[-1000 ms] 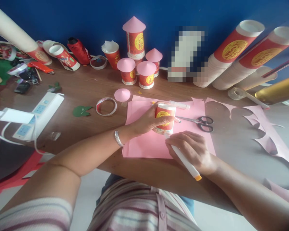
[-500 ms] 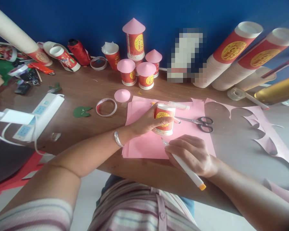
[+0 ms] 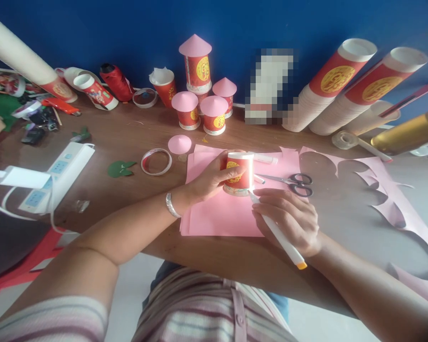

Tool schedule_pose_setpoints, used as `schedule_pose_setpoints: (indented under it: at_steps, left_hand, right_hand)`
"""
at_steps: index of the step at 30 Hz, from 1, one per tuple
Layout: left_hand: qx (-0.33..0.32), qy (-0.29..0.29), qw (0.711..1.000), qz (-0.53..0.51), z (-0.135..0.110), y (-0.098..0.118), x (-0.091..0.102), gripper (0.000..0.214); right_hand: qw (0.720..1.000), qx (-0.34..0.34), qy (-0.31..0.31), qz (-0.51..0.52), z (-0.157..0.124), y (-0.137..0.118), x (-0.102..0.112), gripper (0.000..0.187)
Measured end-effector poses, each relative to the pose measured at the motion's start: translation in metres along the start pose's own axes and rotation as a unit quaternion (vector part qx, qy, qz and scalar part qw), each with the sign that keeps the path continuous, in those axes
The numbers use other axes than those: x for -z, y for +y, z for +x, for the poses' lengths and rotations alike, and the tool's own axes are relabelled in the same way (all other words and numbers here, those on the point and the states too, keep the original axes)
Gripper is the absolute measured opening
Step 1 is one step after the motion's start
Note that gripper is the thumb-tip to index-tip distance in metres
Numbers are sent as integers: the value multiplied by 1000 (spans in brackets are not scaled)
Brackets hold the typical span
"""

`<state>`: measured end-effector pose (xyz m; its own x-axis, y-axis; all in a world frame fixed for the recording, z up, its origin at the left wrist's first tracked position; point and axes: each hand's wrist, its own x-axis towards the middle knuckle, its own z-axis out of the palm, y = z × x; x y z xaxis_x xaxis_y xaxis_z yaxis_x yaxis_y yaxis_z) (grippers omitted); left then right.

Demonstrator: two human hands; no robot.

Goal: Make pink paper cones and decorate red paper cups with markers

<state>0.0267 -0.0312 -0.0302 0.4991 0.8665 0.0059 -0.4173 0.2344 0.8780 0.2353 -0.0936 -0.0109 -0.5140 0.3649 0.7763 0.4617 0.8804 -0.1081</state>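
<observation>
Wrapped round a red paper cup [image 3: 239, 178] with a yellow emblem is my left hand [image 3: 214, 175], its thumb across the front. Drawn marks run along the cup's pale lower band. My right hand [image 3: 288, 218] grips a white marker [image 3: 281, 240] with an orange end, and the tip meets or nearly meets the band's right side. Beneath both lie stacked pink paper sheets [image 3: 214, 218]. Black-handled scissors [image 3: 299, 184] rest on the paper just beyond my right hand, near a capped marker [image 3: 266, 158].
Behind stand several red cups with pink cone roofs [image 3: 195, 47]. A loose pink cone [image 3: 179, 144], a tape ring [image 3: 156, 161] and a green paper cutout [image 3: 120, 168] lie to the left, beside a power strip [image 3: 59, 175]. Tall cup stacks [image 3: 333, 78] and pink offcuts [image 3: 395, 209] are right.
My right hand has brought the marker tip up to the cup's lower band. The cup has turned slightly in my left hand, its emblem now further left.
</observation>
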Motion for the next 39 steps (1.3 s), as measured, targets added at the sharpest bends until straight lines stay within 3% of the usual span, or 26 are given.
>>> schedule_pose_setpoints:
  at_steps: [6,13,20,26,39]
  left_hand:
    - [3,-10,1000,-7,-1,-4,5,32]
    - [25,8,1000,17,-4,4,-5,51]
    - [13,-50,999,8,1,3,-2,37]
    - [15,-39,999,33,-1,1,3,36]
    - [10,-42,999,32,-1,6,-7,31]
  right_hand:
    - [999,-6,-32,7,-1,1,-2,18]
    - [997,22,-56,50,-5,-2,-5,18]
    - [998,16,-37,43,-2,-4,-2,19]
    - [998,2,-45,35,-2,-4,-2,20]
    - [999,-11,-44,30,2,-8,-2,23]
